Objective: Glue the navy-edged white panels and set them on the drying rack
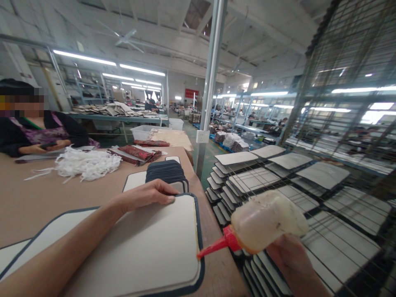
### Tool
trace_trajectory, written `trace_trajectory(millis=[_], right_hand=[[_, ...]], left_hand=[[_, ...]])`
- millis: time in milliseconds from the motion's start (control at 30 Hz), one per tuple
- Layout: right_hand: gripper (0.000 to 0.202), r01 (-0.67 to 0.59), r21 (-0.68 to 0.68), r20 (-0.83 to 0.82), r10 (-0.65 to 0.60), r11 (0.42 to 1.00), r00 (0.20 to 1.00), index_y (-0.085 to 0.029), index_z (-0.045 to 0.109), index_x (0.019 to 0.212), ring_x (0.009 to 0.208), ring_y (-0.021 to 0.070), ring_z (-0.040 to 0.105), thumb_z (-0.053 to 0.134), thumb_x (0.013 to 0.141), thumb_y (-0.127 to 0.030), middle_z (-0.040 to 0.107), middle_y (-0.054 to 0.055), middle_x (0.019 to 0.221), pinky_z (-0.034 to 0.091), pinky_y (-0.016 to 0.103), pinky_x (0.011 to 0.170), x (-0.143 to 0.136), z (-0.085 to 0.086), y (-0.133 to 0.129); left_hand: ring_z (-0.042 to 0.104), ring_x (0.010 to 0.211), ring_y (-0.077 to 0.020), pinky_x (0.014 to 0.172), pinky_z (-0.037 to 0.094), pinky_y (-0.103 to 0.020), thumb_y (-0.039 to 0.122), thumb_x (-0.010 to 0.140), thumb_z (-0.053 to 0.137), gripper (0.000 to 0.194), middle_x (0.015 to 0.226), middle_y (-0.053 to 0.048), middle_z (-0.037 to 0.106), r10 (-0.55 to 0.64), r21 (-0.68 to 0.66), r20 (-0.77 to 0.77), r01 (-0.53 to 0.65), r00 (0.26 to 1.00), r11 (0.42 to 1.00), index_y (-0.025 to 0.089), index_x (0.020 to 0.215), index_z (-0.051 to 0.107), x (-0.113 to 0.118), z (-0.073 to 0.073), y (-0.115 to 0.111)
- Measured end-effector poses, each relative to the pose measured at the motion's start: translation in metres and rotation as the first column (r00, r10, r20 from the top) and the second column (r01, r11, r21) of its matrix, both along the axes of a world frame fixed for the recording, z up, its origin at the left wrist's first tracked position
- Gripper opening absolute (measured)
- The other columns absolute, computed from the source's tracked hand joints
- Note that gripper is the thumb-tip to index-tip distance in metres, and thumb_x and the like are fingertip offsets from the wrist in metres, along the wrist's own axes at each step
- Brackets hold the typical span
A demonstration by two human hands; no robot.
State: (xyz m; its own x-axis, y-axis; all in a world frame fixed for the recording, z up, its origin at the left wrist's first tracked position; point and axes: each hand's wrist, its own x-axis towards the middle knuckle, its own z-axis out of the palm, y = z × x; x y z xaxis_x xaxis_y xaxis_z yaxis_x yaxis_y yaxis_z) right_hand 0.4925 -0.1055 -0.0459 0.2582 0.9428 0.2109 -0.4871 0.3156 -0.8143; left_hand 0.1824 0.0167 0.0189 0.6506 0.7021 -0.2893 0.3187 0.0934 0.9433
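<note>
My right hand (pixel 291 255) is wrapped round a cloudy plastic glue bottle (pixel 266 218) with a red nozzle, tilted down to the left. The nozzle tip meets the right edge of a white panel (pixel 161 239) with a dark blue border. A thin yellowish line of glue (pixel 196 218) runs along that edge above the tip. Across the panel reaches my left arm, and my left hand (pixel 154 194) grips its far edge, thumb on top and fingers partly hidden. Just beyond this hand stands a stack of dark-edged pieces (pixel 165 171).
More white panels (pixel 68 225) lie left on the brown table (pixel 123 192). A heap of white strips (pixel 88 163) and dark red folded fabric (pixel 139 152) are farther back. At right, a wire rack (pixel 309 206) holds many panels. A co-worker (pixel 40 123) sits at far left; a metal post (pixel 208 90) rises ahead.
</note>
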Motion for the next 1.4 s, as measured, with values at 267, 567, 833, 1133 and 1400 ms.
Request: trace_trajectory(millis=[267,567,833,1133,1400], right_hand=[[0.033,0.037,-0.009,0.02,-0.037,0.999,0.999,-0.025,0.079,0.085,0.094,0.0394,0.071,0.085,0.053,-0.023,0.079,0.01,0.089,0.059,0.056,0.079,0.004,-0.007,0.002],[0.041,0.107,0.086,0.095,-0.115,0.991,0.989,-0.025,0.077,0.101,0.077,0.0344,0.074,0.084,0.06,-0.028,0.078,0.014,0.089,0.062,0.049,0.066,0.008,-0.02,0.001],[0.052,0.284,0.227,0.051,-0.303,0.931,0.952,-0.029,0.068,0.119,0.088,0.031,0.073,0.083,0.07,-0.025,0.077,0.008,0.101,0.062,0.045,0.074,-0.006,-0.019,0.004],[0.05,0.424,0.25,-0.034,-0.43,0.87,0.902,-0.027,0.067,0.118,0.083,0.0265,0.074,0.082,0.071,-0.023,0.078,0.005,0.091,0.063,0.035,0.068,-0.018,-0.023,0.014],[0.062,0.415,0.23,-0.034,-0.419,0.88,0.907,-0.027,0.064,0.123,0.074,0.0253,0.074,0.086,0.064,-0.024,0.078,0.005,0.087,0.063,0.035,0.066,-0.022,-0.013,0.017]], left_hand=[[0.073,0.07,-0.0235,0.061,0.054,-0.025,0.03,0.073,0.071,0.027,0.091,-0.006,0.08,0.062,-0.028,0.035,-0.061,0.997,0.998,0.019,0.096,0.08,-0.007,-0.002,0.005],[0.073,0.065,-0.0222,0.057,0.056,-0.024,0.028,0.065,0.08,0.034,0.083,-0.01,0.08,0.268,-0.076,0.129,-0.26,0.955,0.963,0.016,0.097,0.08,-0.013,-0.006,0.008],[0.071,0.058,-0.0208,0.054,0.057,-0.025,0.024,0.061,0.085,0.036,0.074,-0.008,0.079,0.51,-0.173,0.229,-0.481,0.829,0.86,0.015,0.095,0.078,-0.012,-0.021,0.014],[0.073,0.062,-0.0224,0.055,0.057,-0.026,0.022,0.06,0.085,0.039,0.076,-0.008,0.079,0.59,-0.193,0.305,-0.558,0.747,0.807,0.015,0.097,0.076,-0.006,-0.036,0.007],[0.073,0.06,-0.0212,0.053,0.056,-0.024,0.017,0.066,0.081,0.03,0.073,-0.008,0.078,0.618,-0.223,0.335,-0.577,0.712,0.786,0.015,0.095,0.075,-0.005,-0.04,0.003]])
